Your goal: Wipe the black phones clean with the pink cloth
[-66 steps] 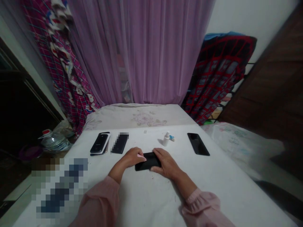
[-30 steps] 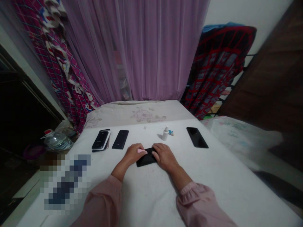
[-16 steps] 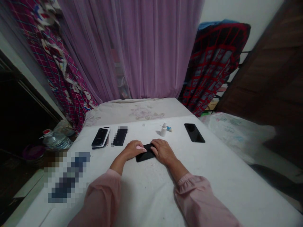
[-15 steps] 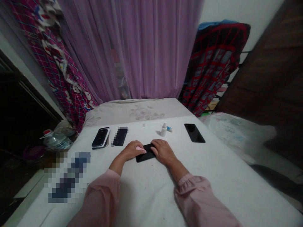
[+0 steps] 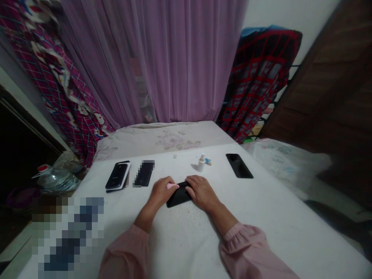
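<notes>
A black smartphone (image 5: 178, 197) lies face up and tilted on the white sheet (image 5: 180, 240) between my hands. My right hand (image 5: 202, 190) rests over its right end, fingers curled on it. My left hand (image 5: 162, 190) is at its upper left edge and pinches a small pink piece (image 5: 173, 186), perhaps cloth or film, against the phone. Near the far edge are a white spray bottle (image 5: 201, 163) and a small tube (image 5: 208, 162). Further left lie a stacked pair of phones (image 5: 117, 175) and a blurred phone (image 5: 144, 173). Another black phone (image 5: 239, 166) lies to the right.
A pale floral pillow (image 5: 162, 139) lies beyond the sheet, before a purple curtain (image 5: 154, 66). A pixelated patch (image 5: 68, 236) covers the lower left. A plastic water bottle (image 5: 56, 180) stands low at left, and a dark wooden panel (image 5: 319, 89) stands at right.
The whole view has shifted slightly as my head moved. Both hands stay on the black phone, and the pink piece stays pinched at its edge.
</notes>
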The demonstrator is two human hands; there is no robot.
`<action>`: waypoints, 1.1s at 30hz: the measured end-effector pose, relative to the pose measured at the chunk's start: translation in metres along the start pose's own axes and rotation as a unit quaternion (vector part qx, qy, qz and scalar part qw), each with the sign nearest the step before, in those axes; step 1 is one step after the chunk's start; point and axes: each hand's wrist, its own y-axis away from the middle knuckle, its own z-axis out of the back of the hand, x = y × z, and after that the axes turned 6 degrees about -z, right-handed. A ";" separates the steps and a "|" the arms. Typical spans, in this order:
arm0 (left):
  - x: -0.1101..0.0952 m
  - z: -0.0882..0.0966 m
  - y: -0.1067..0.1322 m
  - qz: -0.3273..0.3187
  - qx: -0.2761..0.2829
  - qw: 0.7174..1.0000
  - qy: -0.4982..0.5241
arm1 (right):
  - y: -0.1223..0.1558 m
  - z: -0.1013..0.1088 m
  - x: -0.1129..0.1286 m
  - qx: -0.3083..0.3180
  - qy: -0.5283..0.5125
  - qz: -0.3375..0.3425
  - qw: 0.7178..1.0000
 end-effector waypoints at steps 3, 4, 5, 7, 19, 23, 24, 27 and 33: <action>0.000 -0.002 0.000 0.016 -0.019 1.000 -0.008 | 0.001 -0.001 0.000 -0.001 0.001 -0.003 1.000; 0.000 -0.002 0.000 0.018 -0.021 1.000 -0.009 | 0.001 -0.001 0.000 -0.002 0.001 -0.003 1.000; 0.000 -0.002 0.000 0.017 -0.020 1.000 -0.008 | 0.001 -0.001 0.000 -0.002 0.001 -0.004 1.000; -0.001 -0.001 0.001 0.004 -0.006 1.000 -0.001 | 0.001 -0.001 0.000 0.000 0.003 -0.005 1.000; -0.013 0.009 0.004 -0.041 0.082 0.996 0.005 | 0.001 -0.001 0.000 0.013 0.008 -0.007 1.000; -0.010 0.002 0.002 -0.033 0.045 0.998 -0.012 | 0.001 -0.001 0.001 0.013 0.012 -0.014 1.000; -0.009 -0.001 0.002 -0.031 0.033 0.999 -0.014 | 0.001 0.000 0.001 0.014 0.012 -0.015 1.000; -0.009 -0.006 0.001 -0.021 -0.009 0.999 -0.022 | 0.000 0.001 0.001 0.017 0.006 -0.013 1.000; -0.010 -0.008 0.001 -0.013 -0.024 0.999 -0.019 | 0.000 0.001 0.002 0.009 0.003 -0.021 1.000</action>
